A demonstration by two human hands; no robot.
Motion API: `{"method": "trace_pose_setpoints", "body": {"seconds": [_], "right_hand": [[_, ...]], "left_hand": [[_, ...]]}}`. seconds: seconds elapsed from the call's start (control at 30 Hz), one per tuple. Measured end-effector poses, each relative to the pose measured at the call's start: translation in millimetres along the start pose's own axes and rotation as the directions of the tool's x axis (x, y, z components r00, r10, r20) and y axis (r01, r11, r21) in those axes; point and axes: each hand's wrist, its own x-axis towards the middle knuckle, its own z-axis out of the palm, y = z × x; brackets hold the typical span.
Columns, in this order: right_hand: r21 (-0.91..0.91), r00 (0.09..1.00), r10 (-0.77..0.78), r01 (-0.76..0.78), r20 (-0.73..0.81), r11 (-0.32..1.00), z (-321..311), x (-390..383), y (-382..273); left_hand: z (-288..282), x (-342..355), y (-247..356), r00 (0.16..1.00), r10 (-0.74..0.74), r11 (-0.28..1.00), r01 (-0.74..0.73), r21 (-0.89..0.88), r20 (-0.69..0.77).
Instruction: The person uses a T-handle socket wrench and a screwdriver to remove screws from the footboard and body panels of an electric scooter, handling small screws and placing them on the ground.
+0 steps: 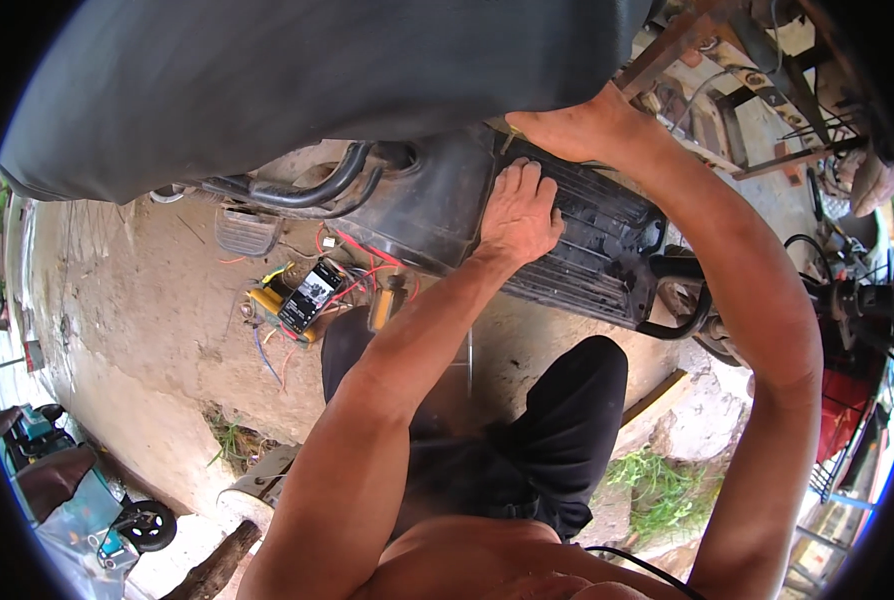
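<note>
My left hand point(520, 213) lies on the black ribbed footboard point(592, 255) of a vehicle. Its fingers are bent and close together, their tips turned down out of sight; what they grip, if anything, is hidden. Just beyond it my right hand point(574, 132) reaches in from the right, under the edge of a large black seat point(317, 75). Most of its fingers are hidden by the seat, and a small yellowish bit shows near its tip. Left of the footboard is a smooth black plastic cover point(442, 200).
On the dirt floor lie a phone point(310, 297) with a lit screen, a yellow-cased device point(265, 300), loose coloured wires point(367, 272) and a pedal point(248, 231). Black tubes point(307, 195) flank the cover. A rusty metal frame point(672, 50) stands at far right, a wheel point(148, 525) at lower left.
</note>
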Motion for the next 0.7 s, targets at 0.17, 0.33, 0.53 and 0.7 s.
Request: {"method": "trace_pose_setpoints", "body": {"seconds": [0.17,0.33,0.53,0.7], "right_hand": [[-0.023,0.999,-0.01,0.011,0.049,1.0,-4.1,2.7,-11.4],[-0.043,0.966,0.207,-0.202,0.158,0.978,-31.3,6.0,-28.2],[-0.096,0.988,-0.152,0.153,0.014,0.984,-5.6,-4.9,-1.0],[-0.061,0.981,0.189,-0.187,0.032,0.98,-25.2,-6.4,-28.2]], "left_hand": [[-0.5,0.5,0.4,1.0,0.004,1.0,-0.004,0.014,0.008],[-0.2,0.2,-1.0,1.0,-0.002,1.0,0.002,0.02,0.008],[-1.7,3.3,3.9,1.0,0.0,1.0,-0.001,0.02,0.029],[-0.2,1.8,1.3,0.999,-0.002,1.0,0.001,0.027,0.032]]}}
